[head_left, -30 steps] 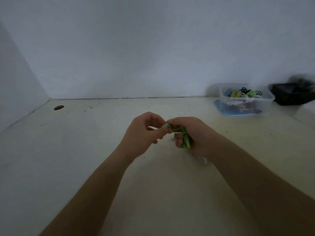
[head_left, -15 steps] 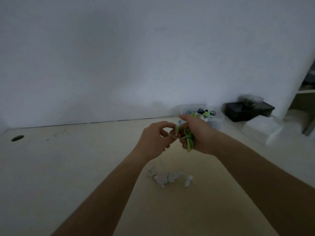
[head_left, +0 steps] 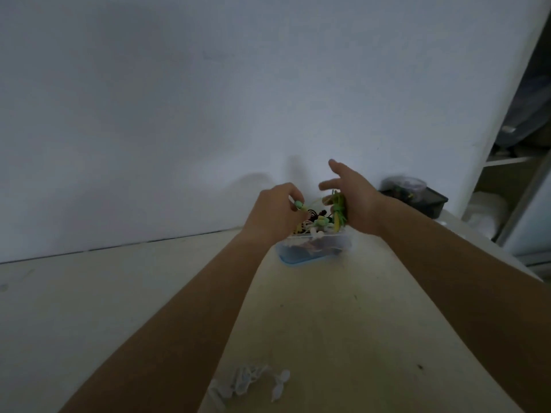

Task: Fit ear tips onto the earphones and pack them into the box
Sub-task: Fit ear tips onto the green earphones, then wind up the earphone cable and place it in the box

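Observation:
Both hands are stretched out over the clear plastic box [head_left: 313,248], which stands on its blue lid by the wall and holds several coiled earphones. My left hand [head_left: 275,213] pinches the pale green earbud [head_left: 298,205] of the green earphones. The coiled green cable bundle [head_left: 338,211] hangs against the palm of my right hand [head_left: 351,198], whose fingers are spread and straight above the box. A thin cable runs between the earbud and the bundle. A pile of white ear tips [head_left: 247,383] lies on the table near me.
A dark tray [head_left: 423,201] with a round clear container on it stands right of the box against the wall. White shelving [head_left: 507,180] rises at the far right. The cream table [head_left: 119,293] stretches to the left.
Both hands have carried the green earphones away from me and over the box. My right hand's fingers, earlier curled round the bundle, are now spread. The camera has tilted up and right.

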The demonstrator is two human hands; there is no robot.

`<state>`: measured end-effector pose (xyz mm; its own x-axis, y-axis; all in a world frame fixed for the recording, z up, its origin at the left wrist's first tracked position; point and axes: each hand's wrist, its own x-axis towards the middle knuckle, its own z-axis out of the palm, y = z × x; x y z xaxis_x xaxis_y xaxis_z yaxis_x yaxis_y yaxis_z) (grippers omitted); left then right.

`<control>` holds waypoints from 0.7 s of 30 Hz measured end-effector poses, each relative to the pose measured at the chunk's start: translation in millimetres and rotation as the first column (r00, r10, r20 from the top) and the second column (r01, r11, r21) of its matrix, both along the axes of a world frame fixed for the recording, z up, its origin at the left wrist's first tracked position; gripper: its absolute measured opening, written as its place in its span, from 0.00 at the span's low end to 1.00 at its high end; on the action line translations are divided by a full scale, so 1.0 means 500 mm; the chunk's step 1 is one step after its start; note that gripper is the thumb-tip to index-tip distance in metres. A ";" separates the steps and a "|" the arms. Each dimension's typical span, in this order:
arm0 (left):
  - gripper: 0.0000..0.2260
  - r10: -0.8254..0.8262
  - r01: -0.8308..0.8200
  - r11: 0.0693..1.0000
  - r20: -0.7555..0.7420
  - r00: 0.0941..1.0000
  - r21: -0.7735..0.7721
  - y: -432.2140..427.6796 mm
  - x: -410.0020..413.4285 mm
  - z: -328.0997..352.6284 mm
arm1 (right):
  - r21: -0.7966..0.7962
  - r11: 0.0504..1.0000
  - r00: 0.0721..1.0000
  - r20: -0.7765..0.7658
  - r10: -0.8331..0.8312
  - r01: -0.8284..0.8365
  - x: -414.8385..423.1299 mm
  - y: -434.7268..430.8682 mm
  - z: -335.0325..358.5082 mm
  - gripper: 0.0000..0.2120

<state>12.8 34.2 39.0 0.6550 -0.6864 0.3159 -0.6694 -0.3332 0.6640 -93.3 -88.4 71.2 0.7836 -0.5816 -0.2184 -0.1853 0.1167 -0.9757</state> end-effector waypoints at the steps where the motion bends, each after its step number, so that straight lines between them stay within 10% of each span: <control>1: 0.09 0.009 -0.009 1.000 0.025 1.000 0.018 -0.012 0.008 -0.002 | -0.073 0.997 1.000 -0.002 -0.021 0.021 0.010 -0.017 -0.001 0.31; 8: 0.17 -0.021 -0.049 0.946 0.212 0.977 0.320 -0.062 0.056 -0.033 | -0.301 0.953 0.993 -0.116 0.012 -0.047 0.058 -0.079 -0.041 0.34; 21: 0.07 -0.067 0.063 0.997 0.088 0.994 0.039 0.033 0.064 -0.057 | -0.550 0.829 0.988 0.149 -0.025 0.104 0.032 -0.009 -0.059 0.13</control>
<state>45.0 50.9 10.5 0.5791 -0.7386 0.3452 -0.7462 -0.3095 0.5894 -77.5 -93.0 41.5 0.7385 -0.6234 0.2570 -0.0636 -0.4439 -0.8938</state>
